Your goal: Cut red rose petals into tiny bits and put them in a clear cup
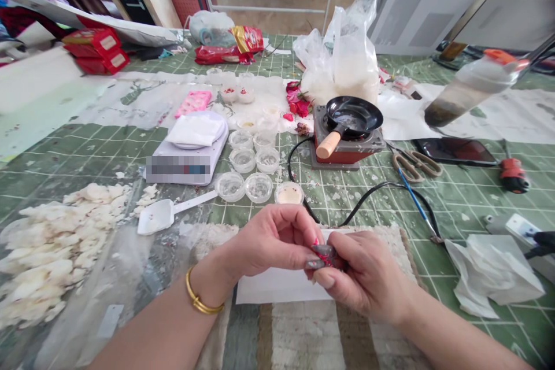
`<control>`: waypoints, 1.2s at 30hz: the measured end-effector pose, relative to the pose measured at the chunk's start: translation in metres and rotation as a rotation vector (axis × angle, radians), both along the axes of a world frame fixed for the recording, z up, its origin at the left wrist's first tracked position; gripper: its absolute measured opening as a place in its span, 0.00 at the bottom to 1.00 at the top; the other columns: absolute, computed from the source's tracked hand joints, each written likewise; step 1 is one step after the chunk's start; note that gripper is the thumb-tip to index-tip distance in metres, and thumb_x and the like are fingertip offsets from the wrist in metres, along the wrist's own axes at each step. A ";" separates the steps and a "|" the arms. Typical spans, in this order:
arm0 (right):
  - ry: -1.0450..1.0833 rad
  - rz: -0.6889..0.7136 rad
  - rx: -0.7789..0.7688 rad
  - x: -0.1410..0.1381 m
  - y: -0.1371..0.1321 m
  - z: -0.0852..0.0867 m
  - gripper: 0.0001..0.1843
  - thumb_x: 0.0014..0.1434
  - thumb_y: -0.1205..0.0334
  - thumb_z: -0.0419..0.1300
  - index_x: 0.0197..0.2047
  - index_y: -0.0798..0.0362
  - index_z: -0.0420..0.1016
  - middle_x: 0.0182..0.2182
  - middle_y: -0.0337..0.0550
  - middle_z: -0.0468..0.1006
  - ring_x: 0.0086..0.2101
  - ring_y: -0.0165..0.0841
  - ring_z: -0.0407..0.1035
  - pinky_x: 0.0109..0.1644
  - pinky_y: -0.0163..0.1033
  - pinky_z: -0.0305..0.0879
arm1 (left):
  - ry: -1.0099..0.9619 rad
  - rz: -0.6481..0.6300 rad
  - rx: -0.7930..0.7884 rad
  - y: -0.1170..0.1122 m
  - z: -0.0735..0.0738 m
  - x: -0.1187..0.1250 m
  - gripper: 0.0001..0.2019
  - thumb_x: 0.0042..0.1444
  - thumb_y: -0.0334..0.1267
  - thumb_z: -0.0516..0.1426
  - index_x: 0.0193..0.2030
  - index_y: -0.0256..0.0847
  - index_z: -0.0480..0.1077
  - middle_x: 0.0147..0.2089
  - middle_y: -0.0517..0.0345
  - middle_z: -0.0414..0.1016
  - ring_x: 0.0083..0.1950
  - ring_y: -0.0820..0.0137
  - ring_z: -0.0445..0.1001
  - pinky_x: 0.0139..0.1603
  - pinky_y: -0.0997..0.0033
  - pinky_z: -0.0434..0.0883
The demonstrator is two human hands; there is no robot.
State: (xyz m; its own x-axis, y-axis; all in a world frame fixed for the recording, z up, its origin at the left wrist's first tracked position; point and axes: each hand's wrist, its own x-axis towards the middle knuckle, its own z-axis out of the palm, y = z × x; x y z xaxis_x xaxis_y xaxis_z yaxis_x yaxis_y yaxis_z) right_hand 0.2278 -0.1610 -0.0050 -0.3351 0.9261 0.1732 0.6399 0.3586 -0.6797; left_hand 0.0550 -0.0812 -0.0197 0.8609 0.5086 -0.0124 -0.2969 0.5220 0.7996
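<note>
Red flecks marked the small dark piece (324,256) that we pinched between our hands, nearer to us than the black pan (353,117) and too small to identify. Our left hand (273,240) and right hand (364,277) came together, their fingertips (313,264) pressed on it from both sides, probably to keep something so fiddly steady. Beneath them, a white paper sheet (277,286) seemed placed as a clean working surface. Left of the pan, small clear dishes (259,188) stood grouped beside a digital scale (208,153), perhaps so that measuring stayed within easy reach. Farther left of it lay white flakes (52,248) — possibly wax — with a white scoop (158,215) between them and the dishes. Right of the pan, scissors (415,165) rested apart from the hands, seemingly set aside until needed.
</note>
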 end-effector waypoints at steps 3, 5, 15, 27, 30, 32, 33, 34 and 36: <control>0.013 0.001 -0.011 0.001 -0.001 0.001 0.28 0.64 0.42 0.45 0.24 0.55 0.68 0.15 0.37 0.64 0.18 0.25 0.58 0.23 0.33 0.49 | -0.024 -0.007 -0.003 0.000 0.001 0.000 0.07 0.47 0.27 0.65 0.30 0.35 0.70 0.32 0.56 0.75 0.32 0.73 0.74 0.33 0.73 0.70; 0.017 0.000 -0.025 0.001 -0.001 0.002 0.30 0.64 0.41 0.44 0.25 0.55 0.69 0.16 0.38 0.65 0.18 0.26 0.60 0.23 0.34 0.50 | -0.026 -0.011 0.001 0.000 0.001 0.000 0.07 0.47 0.27 0.65 0.30 0.34 0.70 0.32 0.56 0.75 0.33 0.73 0.74 0.34 0.73 0.70; 0.011 0.000 0.010 0.000 -0.001 0.001 0.29 0.64 0.43 0.45 0.24 0.56 0.69 0.16 0.36 0.61 0.17 0.25 0.56 0.22 0.35 0.47 | -0.050 -0.027 0.025 0.000 0.000 -0.002 0.06 0.49 0.26 0.64 0.31 0.35 0.70 0.33 0.56 0.74 0.33 0.74 0.73 0.34 0.74 0.70; 0.023 -0.014 0.026 0.000 -0.002 -0.004 0.23 0.62 0.46 0.50 0.22 0.52 0.55 0.17 0.31 0.54 0.18 0.23 0.50 0.22 0.34 0.43 | -0.064 -0.002 -0.035 0.001 -0.001 0.000 0.06 0.47 0.24 0.64 0.30 0.34 0.71 0.34 0.57 0.74 0.34 0.76 0.73 0.35 0.77 0.70; 0.020 -0.003 0.016 0.000 -0.001 -0.004 0.23 0.63 0.45 0.49 0.23 0.53 0.59 0.17 0.32 0.56 0.18 0.24 0.51 0.23 0.34 0.44 | -0.055 -0.006 -0.045 0.001 0.000 0.000 0.06 0.47 0.26 0.65 0.30 0.34 0.71 0.34 0.56 0.75 0.33 0.76 0.73 0.34 0.76 0.70; 0.005 0.001 0.018 0.000 -0.001 -0.003 0.23 0.64 0.46 0.48 0.23 0.52 0.57 0.17 0.31 0.55 0.18 0.24 0.50 0.23 0.34 0.44 | -0.045 -0.008 -0.038 0.002 0.001 0.000 0.06 0.47 0.26 0.65 0.30 0.34 0.72 0.34 0.56 0.74 0.33 0.75 0.73 0.35 0.75 0.70; -0.004 -0.001 0.026 0.000 -0.001 -0.003 0.23 0.64 0.46 0.48 0.23 0.52 0.56 0.17 0.31 0.54 0.18 0.23 0.49 0.22 0.34 0.44 | -0.045 -0.009 -0.030 0.002 0.001 0.000 0.06 0.47 0.26 0.65 0.30 0.34 0.72 0.34 0.56 0.74 0.34 0.75 0.73 0.36 0.74 0.70; -0.012 -0.006 0.040 0.000 -0.001 -0.003 0.22 0.64 0.47 0.48 0.23 0.51 0.54 0.17 0.30 0.52 0.18 0.23 0.47 0.22 0.33 0.43 | -0.049 -0.009 -0.021 0.002 0.001 0.000 0.05 0.47 0.26 0.65 0.30 0.34 0.72 0.34 0.56 0.74 0.34 0.74 0.73 0.36 0.74 0.70; -0.016 -0.023 0.083 0.000 0.000 -0.003 0.22 0.63 0.46 0.48 0.23 0.50 0.50 0.18 0.30 0.49 0.18 0.23 0.45 0.22 0.33 0.41 | -0.060 -0.005 -0.013 0.003 0.002 0.001 0.05 0.47 0.25 0.64 0.30 0.34 0.73 0.35 0.57 0.74 0.36 0.75 0.73 0.37 0.75 0.70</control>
State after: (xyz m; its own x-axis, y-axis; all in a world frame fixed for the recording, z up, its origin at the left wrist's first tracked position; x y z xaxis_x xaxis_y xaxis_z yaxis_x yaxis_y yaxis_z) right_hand 0.2275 -0.1612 -0.0076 -0.3176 0.9161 0.2447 0.6588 0.3988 -0.6379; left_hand 0.0558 -0.0782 -0.0179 0.8626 0.5048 0.0333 -0.3420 0.5334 0.7736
